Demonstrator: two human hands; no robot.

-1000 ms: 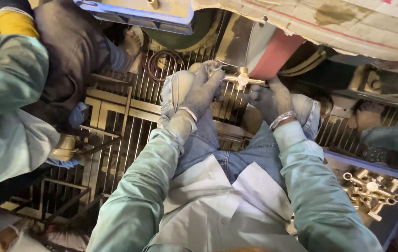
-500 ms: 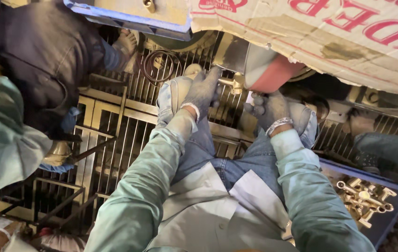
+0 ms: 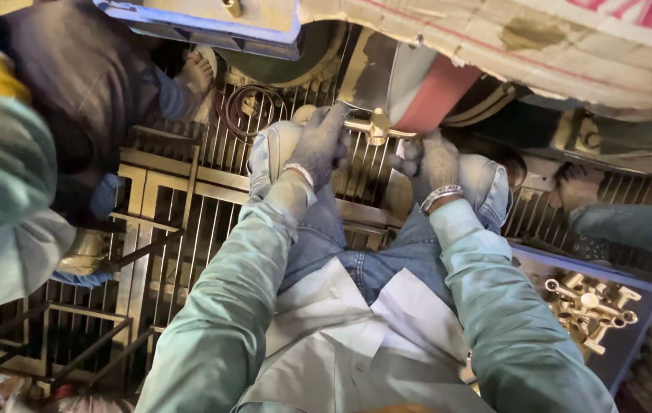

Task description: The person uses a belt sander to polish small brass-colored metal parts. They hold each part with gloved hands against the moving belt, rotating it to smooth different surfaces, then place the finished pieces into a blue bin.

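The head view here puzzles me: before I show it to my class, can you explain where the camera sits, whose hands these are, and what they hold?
The camera sits on a seated person's head and looks down past their knees. The left hand and right hand, both in grey gloves, together grip a brass cross-shaped fitting against a reddish wheel. Below is a metal grate floor. At lower right, a blue tray holds more brass fittings. Another person's sleeve shows at left.
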